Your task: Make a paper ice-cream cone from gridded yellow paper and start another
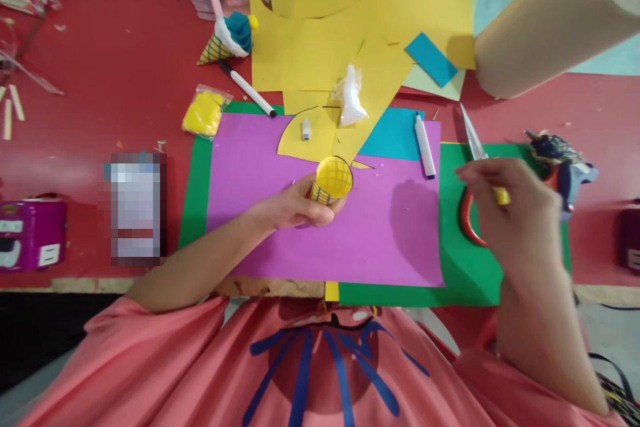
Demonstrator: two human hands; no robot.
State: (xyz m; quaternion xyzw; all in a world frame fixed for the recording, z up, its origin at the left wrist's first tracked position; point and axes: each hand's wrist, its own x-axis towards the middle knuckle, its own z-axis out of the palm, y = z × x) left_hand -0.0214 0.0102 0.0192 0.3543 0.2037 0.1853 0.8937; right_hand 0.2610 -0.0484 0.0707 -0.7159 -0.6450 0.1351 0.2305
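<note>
My left hand (pixel 305 205) is wrapped around a yellow paper cone (pixel 334 177) with a dark grid drawn on it; its round opening faces up toward me. Off to the right, my right hand (pixel 523 210) hovers over a pair of scissors (pixel 469 220) with red handles, hiding part of them. Its thumb and fingers are pinched together, and whatever may be between them is too small to make out. A small yellow piece (pixel 502 195) shows by its curled fingers. Beneath the cone lies a purple sheet (pixel 380 233) on a green one (pixel 470 280).
Yellow cut sheets (pixel 320 47) carry a white clay bag (pixel 352 100) and a small white cap (pixel 306 129). Markers (pixel 425 147) lie around. A finished paper ice-cream cone (pixel 227 40), yellow clay packet (pixel 204 111), blurred-out rectangle (pixel 136 207) and large paper roll (pixel 550 27) surround the sheets.
</note>
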